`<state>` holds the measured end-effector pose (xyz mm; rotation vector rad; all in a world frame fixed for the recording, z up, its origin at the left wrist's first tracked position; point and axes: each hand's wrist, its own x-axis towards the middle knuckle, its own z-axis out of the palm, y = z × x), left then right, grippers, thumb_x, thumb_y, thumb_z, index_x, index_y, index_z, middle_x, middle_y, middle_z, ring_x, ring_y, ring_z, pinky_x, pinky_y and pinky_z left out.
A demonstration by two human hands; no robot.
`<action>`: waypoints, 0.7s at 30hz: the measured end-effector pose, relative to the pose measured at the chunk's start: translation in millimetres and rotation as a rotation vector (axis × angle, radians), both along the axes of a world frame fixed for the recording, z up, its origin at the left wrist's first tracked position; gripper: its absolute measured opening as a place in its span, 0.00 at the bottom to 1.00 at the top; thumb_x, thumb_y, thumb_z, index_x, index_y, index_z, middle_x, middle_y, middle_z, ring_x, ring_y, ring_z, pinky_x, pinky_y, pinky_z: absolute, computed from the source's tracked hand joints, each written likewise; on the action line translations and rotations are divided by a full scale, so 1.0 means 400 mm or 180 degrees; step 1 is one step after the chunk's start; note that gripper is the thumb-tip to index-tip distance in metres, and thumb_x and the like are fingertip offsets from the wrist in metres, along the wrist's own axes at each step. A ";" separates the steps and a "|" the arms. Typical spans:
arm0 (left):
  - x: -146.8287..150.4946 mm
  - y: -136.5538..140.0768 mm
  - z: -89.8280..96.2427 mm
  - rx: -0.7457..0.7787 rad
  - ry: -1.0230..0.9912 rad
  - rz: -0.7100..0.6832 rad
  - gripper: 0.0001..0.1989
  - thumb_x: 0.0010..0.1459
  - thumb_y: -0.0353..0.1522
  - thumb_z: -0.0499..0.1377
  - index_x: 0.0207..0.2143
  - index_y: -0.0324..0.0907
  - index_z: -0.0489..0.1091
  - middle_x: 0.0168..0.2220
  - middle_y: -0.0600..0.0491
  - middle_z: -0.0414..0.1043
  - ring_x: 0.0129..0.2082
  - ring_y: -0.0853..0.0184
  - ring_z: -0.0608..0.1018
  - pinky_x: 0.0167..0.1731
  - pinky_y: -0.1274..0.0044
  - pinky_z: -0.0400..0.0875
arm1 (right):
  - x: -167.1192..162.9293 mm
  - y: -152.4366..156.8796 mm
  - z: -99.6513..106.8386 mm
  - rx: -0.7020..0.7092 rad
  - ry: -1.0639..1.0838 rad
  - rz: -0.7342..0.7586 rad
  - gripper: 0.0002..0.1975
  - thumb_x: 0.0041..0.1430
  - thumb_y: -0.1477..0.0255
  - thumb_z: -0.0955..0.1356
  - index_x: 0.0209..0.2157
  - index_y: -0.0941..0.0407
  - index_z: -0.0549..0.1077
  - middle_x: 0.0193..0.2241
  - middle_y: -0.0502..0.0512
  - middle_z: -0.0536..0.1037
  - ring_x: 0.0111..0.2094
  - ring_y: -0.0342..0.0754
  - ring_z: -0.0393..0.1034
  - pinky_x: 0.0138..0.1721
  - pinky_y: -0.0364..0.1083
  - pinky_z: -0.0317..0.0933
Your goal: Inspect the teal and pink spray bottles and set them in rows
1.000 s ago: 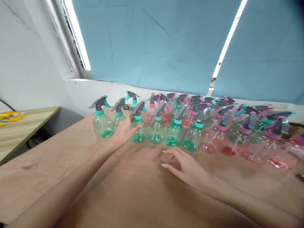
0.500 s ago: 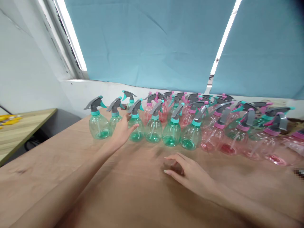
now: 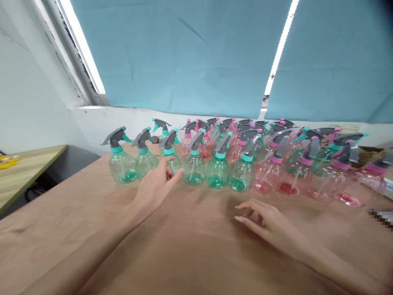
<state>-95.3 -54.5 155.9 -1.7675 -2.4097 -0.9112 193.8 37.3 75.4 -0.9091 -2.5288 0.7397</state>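
Left hand (image 3: 153,186): thumb and index spread apart, remaining fingers partly hidden. The index overlaps the front of the third green bottle (image 3: 177,162) from the left; whether it touches cannot be told. Compared with one second ago: fingertips then reached between the second and third bottles; now the hand sits lower, in front of the third.

Right hand (image 3: 267,221): fingers loosely curved, thumb apart from them, nothing between. It has shifted rightward and away from the row; earlier its fingertips were close to the fifth green bottle's base.

Third green bottle: on the wooden table (image 3: 190,246), in the front row, long axis upright. Its grey spray head (image 3: 168,141) has the turquoise nozzle end directed to the back and right, the grey tail toward the near left. Order of the front row unchanged; the whole view has slid slightly.

Outward: pink bottles (image 3: 290,176) upright at right, more behind. Blue sheet (image 3: 190,61) beyond. At far left, a second table (image 3: 37,162) bearing yellow items (image 3: 8,162).
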 end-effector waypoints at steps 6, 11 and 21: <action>0.067 0.107 0.017 -0.0577 0.0407 0.0225 0.40 0.60 0.53 0.49 0.60 0.29 0.57 0.26 0.43 0.76 0.33 0.45 0.80 0.30 0.65 0.70 | 0.038 -0.002 -0.004 0.0009 -0.0076 -0.0074 0.13 0.65 0.61 0.62 0.44 0.52 0.74 0.33 0.54 0.78 0.26 0.48 0.72 0.30 0.49 0.67; 0.073 0.168 0.009 -0.0702 0.0648 0.0365 0.38 0.59 0.54 0.50 0.56 0.30 0.62 0.33 0.36 0.78 0.39 0.43 0.80 0.35 0.64 0.71 | 0.067 -0.008 -0.009 0.0024 -0.0017 -0.0205 0.14 0.66 0.60 0.62 0.43 0.51 0.74 0.33 0.54 0.77 0.26 0.47 0.71 0.29 0.48 0.66; 0.068 0.169 0.030 -0.0918 0.0895 0.0543 0.29 0.60 0.46 0.54 0.57 0.36 0.63 0.35 0.39 0.80 0.41 0.47 0.81 0.36 0.67 0.72 | 0.091 -0.003 -0.012 -0.0054 -0.0025 -0.0243 0.15 0.65 0.60 0.63 0.44 0.53 0.74 0.34 0.55 0.78 0.28 0.47 0.71 0.30 0.47 0.65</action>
